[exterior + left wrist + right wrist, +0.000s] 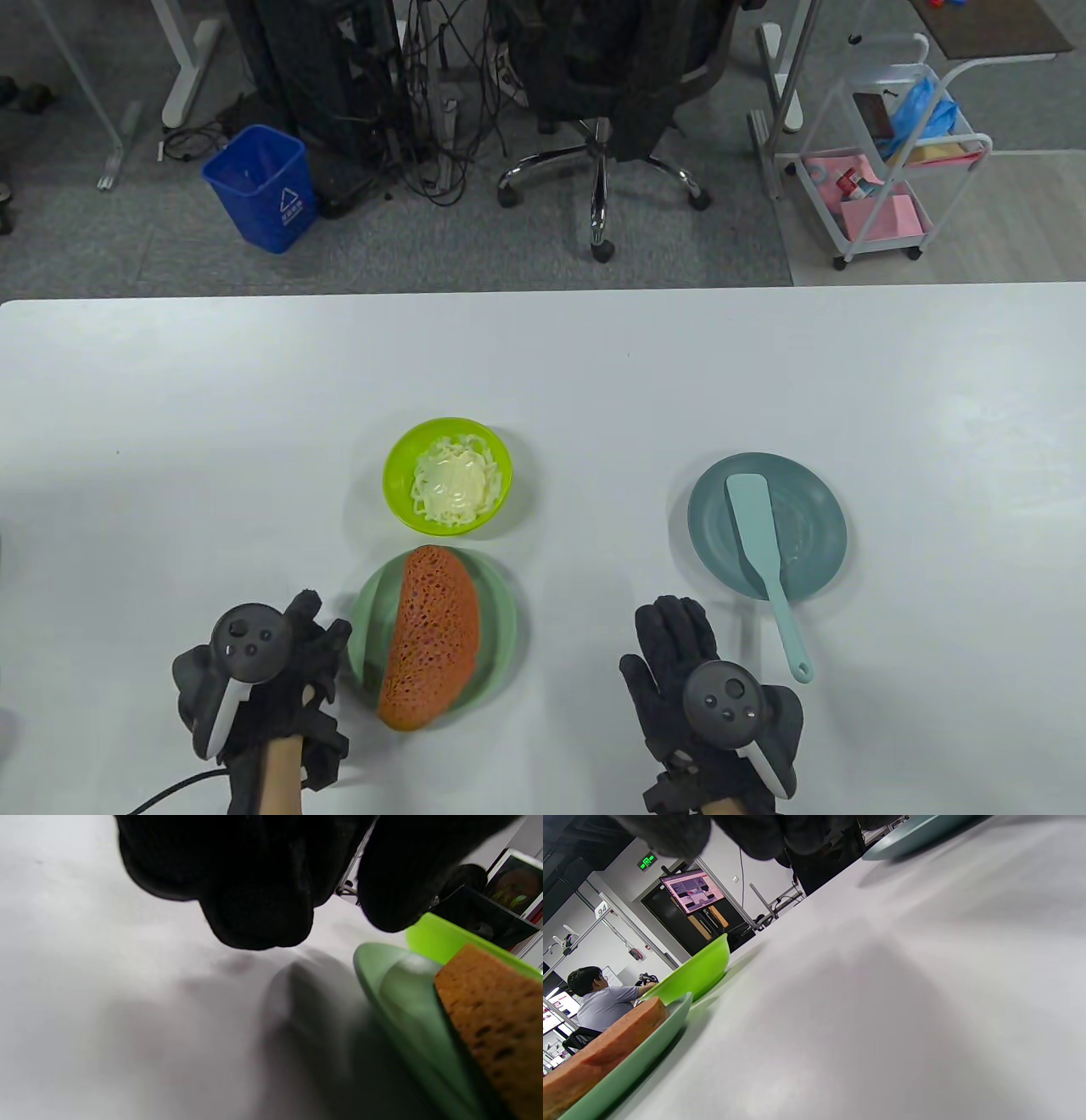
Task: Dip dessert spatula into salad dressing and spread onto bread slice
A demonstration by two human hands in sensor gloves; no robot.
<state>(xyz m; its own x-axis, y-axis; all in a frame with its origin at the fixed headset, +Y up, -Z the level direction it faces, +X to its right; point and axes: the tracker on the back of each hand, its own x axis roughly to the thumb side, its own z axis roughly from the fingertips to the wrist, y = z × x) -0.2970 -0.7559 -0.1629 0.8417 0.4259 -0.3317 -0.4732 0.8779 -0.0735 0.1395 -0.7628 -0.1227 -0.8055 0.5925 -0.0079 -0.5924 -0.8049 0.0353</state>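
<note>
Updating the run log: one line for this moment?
stage: not started | spatula: on blue plate | left hand: free | right hand: free | bread slice: bare

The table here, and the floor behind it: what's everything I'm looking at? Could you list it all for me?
Table: one, white, fills the lower half.
Bowl: one, lime green, centre, holding pale creamy salad dressing.
Green plate: one, pale green, just nearer than the bowl.
Bread slice: one, orange-brown, porous, lying on the green plate.
Teal plate: one, grey-teal, to the right.
Spatula: one, light teal, blade on the teal plate, handle overhanging toward the person.
Bin: one, blue, on the floor.
Office chair: one, black, behind the table.
Cart: one, white, far right.
Left hand: black glove, beside the green plate.
Right hand: black glove, flat on the table.
</note>
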